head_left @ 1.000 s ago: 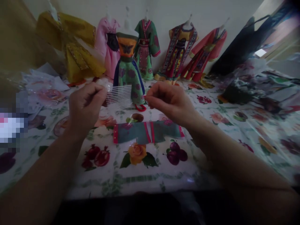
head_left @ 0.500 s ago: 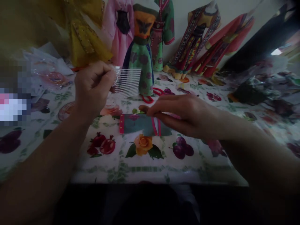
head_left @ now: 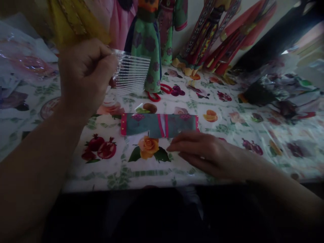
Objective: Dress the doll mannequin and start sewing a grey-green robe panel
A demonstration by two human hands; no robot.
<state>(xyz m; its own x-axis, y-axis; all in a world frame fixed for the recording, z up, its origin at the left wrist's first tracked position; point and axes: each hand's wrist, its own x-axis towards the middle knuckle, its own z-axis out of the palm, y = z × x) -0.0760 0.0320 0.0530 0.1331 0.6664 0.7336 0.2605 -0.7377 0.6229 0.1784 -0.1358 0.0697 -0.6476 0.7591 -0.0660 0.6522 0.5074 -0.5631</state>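
Observation:
My left hand [head_left: 86,76] is closed, pinching the edge of a clear sheet of bead stickers [head_left: 133,74] with rows of tiny pearl-like beads. The sheet is held up above the table, before the doll dresses. On the tablecloth below lies a small grey-green cloth piece [head_left: 138,125] with pink trimmed ends, gold dots and a pink-edged slit in its middle. My right hand [head_left: 202,152] is low over the table at the cloth's near right corner, fingers stretched forward and close together. Nothing I can make out is held in it.
Doll dresses stand along the back: a yellow one [head_left: 78,23], a green flowered one [head_left: 146,50] and a dark red patterned one [head_left: 207,40], among others. Plastic bags [head_left: 27,57] lie at the left, more bagged items [head_left: 275,91] at the right. The tablecloth [head_left: 152,180] has fruit and rose prints.
My right hand has moved down and toward me, off the cloth piece, uncovering its right end. My left hand still holds the bead sheet, now farther left. The view has tilted down.

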